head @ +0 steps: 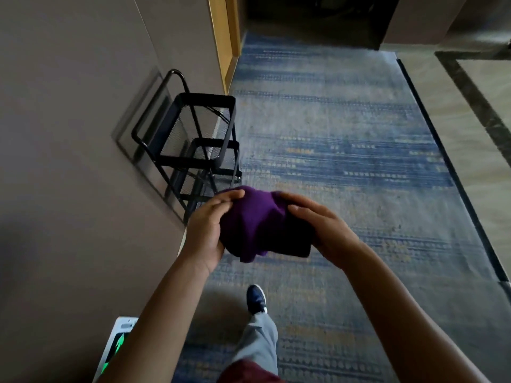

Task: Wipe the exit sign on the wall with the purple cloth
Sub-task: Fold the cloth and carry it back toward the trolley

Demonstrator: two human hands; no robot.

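One blue patterned carpet (pixel 345 167) runs the corridor, with one black wire rack (pixel 190 145) against the left wall (pixel 69 134) beyond the hands. The one exit sign (pixel 116 346) sits low on that wall, near and left, its long axis along the wall, below the left forearm and nearer that arm. One purple cloth (pixel 260 225) is bunched between two hands, the left hand (pixel 210 230) curled round its left side and the right hand (pixel 323 230) closed on its right.
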